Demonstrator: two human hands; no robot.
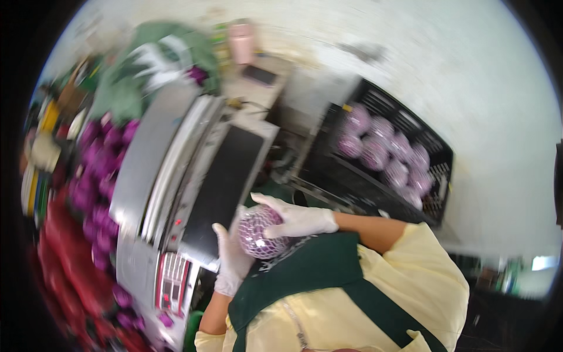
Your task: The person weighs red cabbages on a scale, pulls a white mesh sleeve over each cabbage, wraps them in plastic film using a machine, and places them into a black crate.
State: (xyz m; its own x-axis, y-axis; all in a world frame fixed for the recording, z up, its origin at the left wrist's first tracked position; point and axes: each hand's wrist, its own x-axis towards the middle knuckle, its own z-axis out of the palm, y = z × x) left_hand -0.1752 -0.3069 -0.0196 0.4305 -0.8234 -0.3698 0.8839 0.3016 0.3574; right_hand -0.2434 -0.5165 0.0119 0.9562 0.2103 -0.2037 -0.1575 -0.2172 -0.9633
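A round red cabbage (261,232) in a white foam net and shiny clear film is held close in front of my dark green apron (316,264). My right hand (299,219), in a white glove, grips it from the upper right, thumb and fingers around its side. My gloved left hand (232,258) cups the cabbage from the left and below, thumb raised; some of its fingers are hidden behind the cabbage. Just beyond and to the left lies a film-wrapping machine (155,164) with a film roll and a flat black plate (226,182).
A black plastic crate (375,196) at the right holds several wrapped red cabbages (384,152). Bare red cabbages (97,170) are heaped left of the machine, beside red sacks (70,258). A phone (260,74) and a pink cup (241,42) stand on a far table.
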